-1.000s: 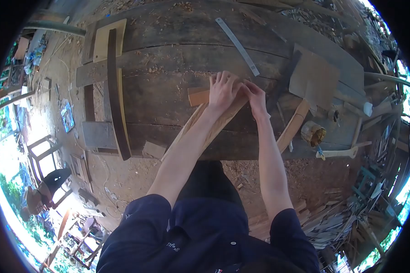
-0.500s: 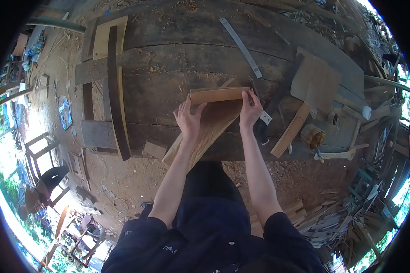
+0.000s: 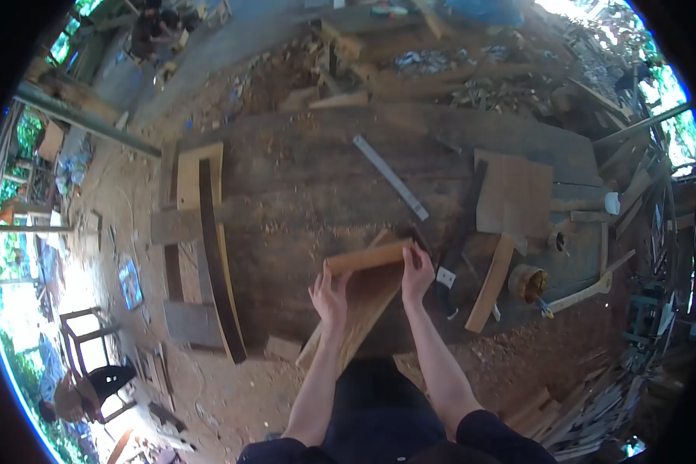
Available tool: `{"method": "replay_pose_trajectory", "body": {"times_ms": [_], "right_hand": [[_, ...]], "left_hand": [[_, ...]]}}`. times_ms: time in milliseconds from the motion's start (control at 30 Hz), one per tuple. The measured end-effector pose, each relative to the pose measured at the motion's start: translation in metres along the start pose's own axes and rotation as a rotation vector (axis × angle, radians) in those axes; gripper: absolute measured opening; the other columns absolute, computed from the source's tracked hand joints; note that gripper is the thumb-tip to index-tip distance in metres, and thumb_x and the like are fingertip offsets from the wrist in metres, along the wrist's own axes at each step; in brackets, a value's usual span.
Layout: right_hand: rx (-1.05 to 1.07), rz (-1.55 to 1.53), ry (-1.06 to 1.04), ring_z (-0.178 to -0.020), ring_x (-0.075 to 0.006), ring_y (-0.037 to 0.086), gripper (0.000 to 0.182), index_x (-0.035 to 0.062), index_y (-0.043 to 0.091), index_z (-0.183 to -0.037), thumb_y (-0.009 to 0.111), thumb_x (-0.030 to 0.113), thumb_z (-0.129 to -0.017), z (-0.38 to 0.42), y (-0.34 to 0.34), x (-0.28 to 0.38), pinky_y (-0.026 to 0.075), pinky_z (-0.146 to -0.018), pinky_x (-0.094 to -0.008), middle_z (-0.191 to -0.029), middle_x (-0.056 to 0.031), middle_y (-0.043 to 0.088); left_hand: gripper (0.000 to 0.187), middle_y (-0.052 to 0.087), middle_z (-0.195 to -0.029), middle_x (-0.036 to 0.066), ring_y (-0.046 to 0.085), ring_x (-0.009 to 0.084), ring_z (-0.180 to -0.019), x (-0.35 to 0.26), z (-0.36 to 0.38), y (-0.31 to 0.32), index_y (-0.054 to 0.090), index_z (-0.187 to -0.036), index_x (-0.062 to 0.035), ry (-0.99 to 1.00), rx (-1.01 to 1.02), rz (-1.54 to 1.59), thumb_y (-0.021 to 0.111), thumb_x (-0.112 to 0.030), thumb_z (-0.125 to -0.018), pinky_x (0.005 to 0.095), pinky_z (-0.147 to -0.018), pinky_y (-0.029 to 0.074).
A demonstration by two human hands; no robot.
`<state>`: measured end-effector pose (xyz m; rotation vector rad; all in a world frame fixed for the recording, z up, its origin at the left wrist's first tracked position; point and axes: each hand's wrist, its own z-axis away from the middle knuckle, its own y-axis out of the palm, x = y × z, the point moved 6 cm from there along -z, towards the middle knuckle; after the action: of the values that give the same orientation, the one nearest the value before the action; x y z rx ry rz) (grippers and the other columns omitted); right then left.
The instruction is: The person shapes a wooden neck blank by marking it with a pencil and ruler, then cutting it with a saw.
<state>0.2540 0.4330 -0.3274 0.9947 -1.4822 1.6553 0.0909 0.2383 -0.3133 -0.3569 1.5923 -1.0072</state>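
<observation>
A short, slightly curved piece of wood [image 3: 370, 259] is held up between my two hands over the workbench. My left hand [image 3: 332, 301] has its thumb and forefinger at the left end, the other fingers a little spread. The right end is pinched by my right hand [image 3: 417, 274], slightly higher than the left. Beneath the piece, a wider pale board [image 3: 370, 325] slants from the bench toward my body, partly covered by my left forearm. A dark tool with a white plate [image 3: 445, 277] lies just right of my right hand.
A metal ruler [image 3: 391, 177] lies farther back on the bench. To the right are a cardboard sheet [image 3: 514, 195], a curved wood strip [image 3: 490, 286] and a pot with a brush [image 3: 527, 284]. Long dark strips [image 3: 220, 271] lie left. People [image 3: 158, 35] sit at the far upper left.
My view has tilted up, so the bench and hands appear lower and more ground shows beyond. Both hands still hold the wood piece, its left end now tipped slightly lower.
</observation>
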Motion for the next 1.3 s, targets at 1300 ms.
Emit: {"method": "replay_pose_trajectory", "body": {"times_ms": [1300], "right_hand": [[-0.044,-0.113,0.026,-0.096,-0.0205,0.067,0.032,0.0006,0.072,-0.107,0.082,0.027,-0.094,0.000,0.010,-0.014,0.052,-0.091,-0.0346,-0.101,-0.0078,0.073]], "left_hand": [[0.044,0.077,-0.113,0.013,0.072,0.0167,-0.102,0.014,0.012,0.018,0.066,-0.141,0.0013,-0.533,-0.078,0.762,0.074,-0.018,-0.102,0.0327,-0.091,0.057]]}}
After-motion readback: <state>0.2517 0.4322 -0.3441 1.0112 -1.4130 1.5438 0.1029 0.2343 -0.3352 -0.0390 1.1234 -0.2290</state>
